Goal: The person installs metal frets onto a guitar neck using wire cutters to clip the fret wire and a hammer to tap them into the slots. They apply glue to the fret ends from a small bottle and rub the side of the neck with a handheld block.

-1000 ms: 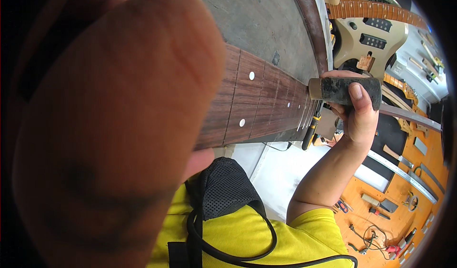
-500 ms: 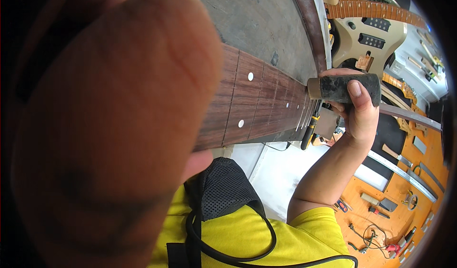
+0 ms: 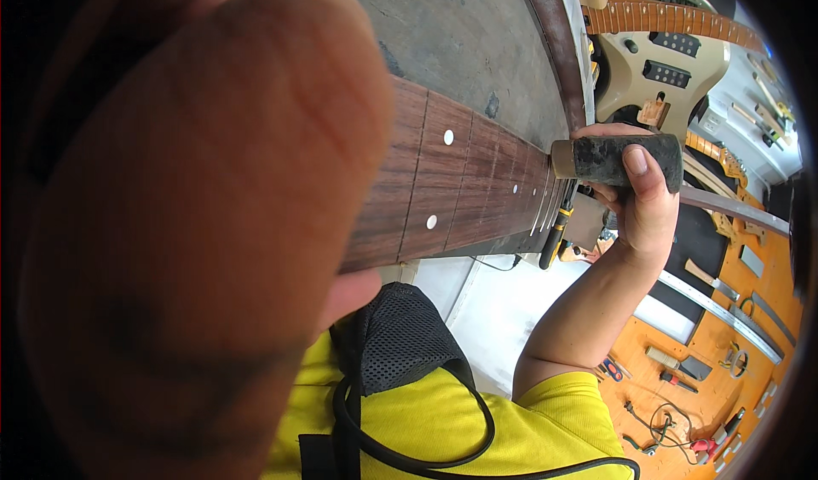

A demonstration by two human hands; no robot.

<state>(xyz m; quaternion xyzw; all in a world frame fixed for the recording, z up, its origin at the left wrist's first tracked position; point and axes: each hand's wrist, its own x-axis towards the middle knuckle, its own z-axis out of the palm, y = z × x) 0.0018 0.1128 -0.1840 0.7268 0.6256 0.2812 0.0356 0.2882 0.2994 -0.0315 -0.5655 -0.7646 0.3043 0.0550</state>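
My left hand (image 3: pixel 213 190) fills the left side, blurred and very close. Its grip is hidden; a pink fingertip (image 3: pixel 351 297) shows beside the near edge of a dark wood fretboard (image 3: pixel 430 173) with white dot inlays. Closed around a black mallet (image 3: pixel 626 160), my right hand (image 3: pixel 648 207) lays its thumb along the head. The tan face of the mallet is at the fretboard's far right end, beside several thin bright fret wires (image 3: pixel 550 207); whether it touches them I cannot tell. No handle of the mallet shows.
Yellow-and-black handled pliers (image 3: pixel 555 237) lie beside the fretboard's end. A worn grey bench surface (image 3: pixel 477 37) is behind it. A cream guitar body (image 3: pixel 656 71) stands at upper right. Several tools, including a cleaver-like blade (image 3: pixel 694 367), are on an orange board (image 3: pixel 665 412).
My left hand has shifted very slightly left, uncovering a little more fretboard. The right hand and mallet look almost unmoved.
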